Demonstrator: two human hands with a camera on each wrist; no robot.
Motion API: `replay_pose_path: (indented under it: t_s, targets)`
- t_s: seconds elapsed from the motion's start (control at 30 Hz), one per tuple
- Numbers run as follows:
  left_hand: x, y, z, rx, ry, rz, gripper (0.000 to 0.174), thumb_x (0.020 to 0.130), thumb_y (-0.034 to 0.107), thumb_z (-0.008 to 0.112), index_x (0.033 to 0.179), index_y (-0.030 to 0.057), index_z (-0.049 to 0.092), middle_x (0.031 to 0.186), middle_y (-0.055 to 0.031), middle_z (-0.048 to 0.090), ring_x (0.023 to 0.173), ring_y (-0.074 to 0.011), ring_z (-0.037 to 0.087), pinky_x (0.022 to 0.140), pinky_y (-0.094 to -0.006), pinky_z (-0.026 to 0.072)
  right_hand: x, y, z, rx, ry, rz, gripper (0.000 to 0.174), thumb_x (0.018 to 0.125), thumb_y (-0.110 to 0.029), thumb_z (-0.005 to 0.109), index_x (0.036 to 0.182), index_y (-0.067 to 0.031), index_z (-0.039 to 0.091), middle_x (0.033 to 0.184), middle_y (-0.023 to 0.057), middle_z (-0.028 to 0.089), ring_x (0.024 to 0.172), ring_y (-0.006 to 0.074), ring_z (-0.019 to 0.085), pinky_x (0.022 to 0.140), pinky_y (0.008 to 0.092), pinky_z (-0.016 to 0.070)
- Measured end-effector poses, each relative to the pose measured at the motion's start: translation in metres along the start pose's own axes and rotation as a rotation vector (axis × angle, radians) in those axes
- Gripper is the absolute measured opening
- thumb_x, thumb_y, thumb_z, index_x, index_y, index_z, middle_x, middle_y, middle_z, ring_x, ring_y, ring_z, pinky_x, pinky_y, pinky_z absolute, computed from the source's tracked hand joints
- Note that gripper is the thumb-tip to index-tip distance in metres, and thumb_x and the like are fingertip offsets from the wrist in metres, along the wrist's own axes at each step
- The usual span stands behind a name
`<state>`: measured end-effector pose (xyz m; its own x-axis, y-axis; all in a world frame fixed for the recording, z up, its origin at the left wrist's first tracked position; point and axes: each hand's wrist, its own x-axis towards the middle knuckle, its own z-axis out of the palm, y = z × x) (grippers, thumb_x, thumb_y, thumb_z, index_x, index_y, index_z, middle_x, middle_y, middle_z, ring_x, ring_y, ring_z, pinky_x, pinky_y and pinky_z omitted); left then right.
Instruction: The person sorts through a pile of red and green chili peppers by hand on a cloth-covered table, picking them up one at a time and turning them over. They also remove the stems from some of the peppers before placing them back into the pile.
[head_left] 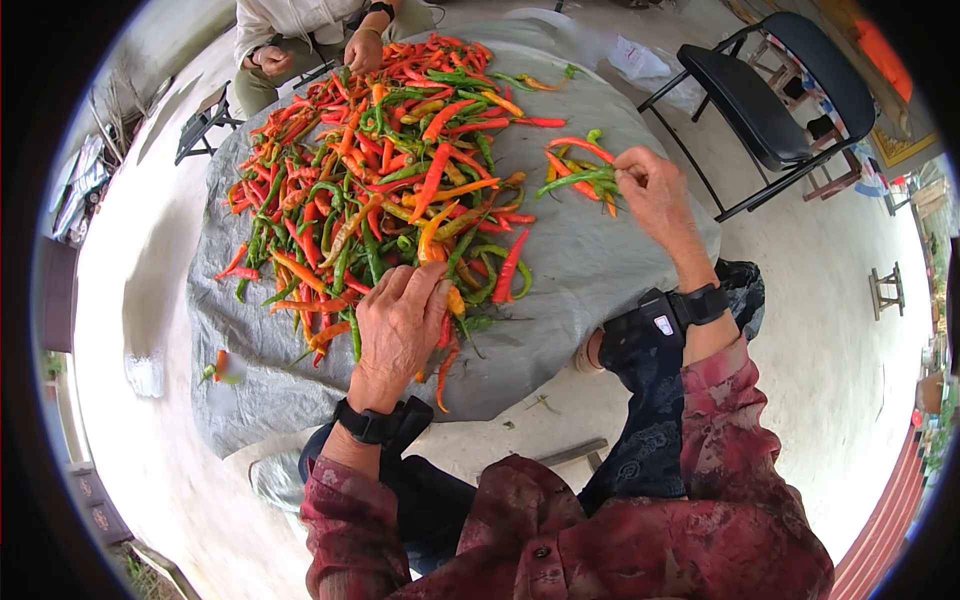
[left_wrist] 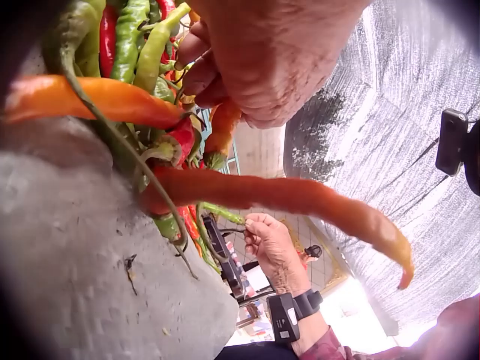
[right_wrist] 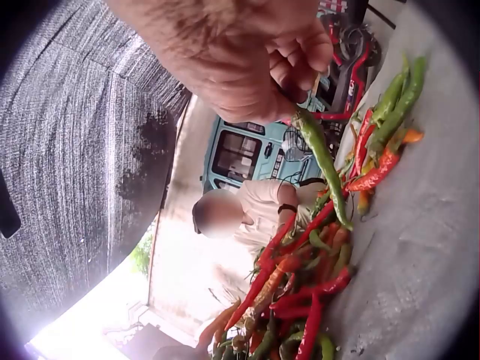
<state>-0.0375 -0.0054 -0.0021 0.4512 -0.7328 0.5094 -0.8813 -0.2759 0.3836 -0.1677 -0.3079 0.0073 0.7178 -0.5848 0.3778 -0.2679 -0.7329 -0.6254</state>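
Note:
A large heap of red, green and orange chili peppers (head_left: pixel 375 190) covers much of a grey cloth (head_left: pixel 590 280). At the heap's near edge is my left hand (head_left: pixel 400 318), its fingertips curled at an orange chili pepper (head_left: pixel 431 243). In the left wrist view, a long orange-red chili pepper (left_wrist: pixel 285 193) sticks out below that hand. My right hand (head_left: pixel 655 195), off to the right, pinches a green chili pepper (right_wrist: pixel 322 157) by its stem end. Beneath it, a small group of red, green and orange chili peppers (right_wrist: pixel 390 112) lies apart from the heap.
Across the heap sits another person, with a hand (head_left: pixel 364 50) at its far edge. A black folding chair (head_left: pixel 745 105) stands right of the cloth. One short orange pepper piece (head_left: pixel 221 362) lies at the cloth's left. Small stools (head_left: pixel 886 291) stand on the floor.

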Motion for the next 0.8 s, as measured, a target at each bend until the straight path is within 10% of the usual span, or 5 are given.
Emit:
replay_pose_path:
  t_s: [0.13,0.23,0.33,0.5,0.8]
  targets:
    - [-0.002,0.005,-0.003,-0.265,0.000,-0.155,0.016,0.086,0.009,0.064,0.102,0.0034,0.061,0.079,-0.0074,0.062,0.071,-0.0208,0.063,0.062,-0.0315,0.0495,-0.001,0.015,-0.007,-0.120,0.040,0.139,0.014,0.079,-0.010,0.063,0.093,-0.0053,0.063,0.075,0.0107,0.065,0.067,0.0252,0.063,0.063,0.0348,0.0500]
    - [-0.006,-0.001,0.002,-0.748,-0.016,-0.439,0.014,0.092,0.010,0.061,0.103,0.0014,0.060,0.079,-0.0022,0.062,0.069,-0.0098,0.059,0.063,-0.0255,0.0477,-0.006,0.008,-0.003,-0.668,0.272,-0.182,0.015,0.080,-0.012,0.064,0.094,-0.0053,0.063,0.082,0.0116,0.064,0.076,0.0280,0.062,0.070,0.0367,0.0493]
    - [0.001,-0.003,0.000,-1.043,0.020,-0.516,0.016,0.096,0.012,0.058,0.106,0.0004,0.059,0.082,0.0016,0.060,0.072,-0.0036,0.053,0.066,-0.0208,0.0464,-0.011,-0.038,0.023,-0.137,0.100,-0.340,0.017,0.083,-0.018,0.064,0.094,-0.0041,0.062,0.084,0.0121,0.062,0.079,0.0291,0.061,0.072,0.0378,0.0479]
    - [0.002,-0.001,0.008,-1.040,0.053,-0.509,0.015,0.095,0.008,0.058,0.108,0.0006,0.060,0.082,0.0012,0.060,0.072,-0.0040,0.053,0.066,-0.0202,0.0462,-0.050,-0.097,0.061,0.610,-0.690,0.090,0.030,0.089,-0.027,0.065,0.092,0.0025,0.061,0.065,0.0073,0.056,0.059,0.0146,0.052,0.058,0.0324,0.0444]
    - [-0.003,-0.006,0.007,-0.796,0.092,-0.458,0.016,0.095,0.006,0.057,0.109,0.0004,0.060,0.088,0.0015,0.060,0.079,-0.0039,0.054,0.072,-0.0198,0.0453,-0.053,-0.113,0.075,0.564,-0.684,-0.014,0.023,0.087,-0.018,0.064,0.091,0.0043,0.060,0.067,0.0106,0.058,0.059,0.0192,0.054,0.056,0.0353,0.0419]
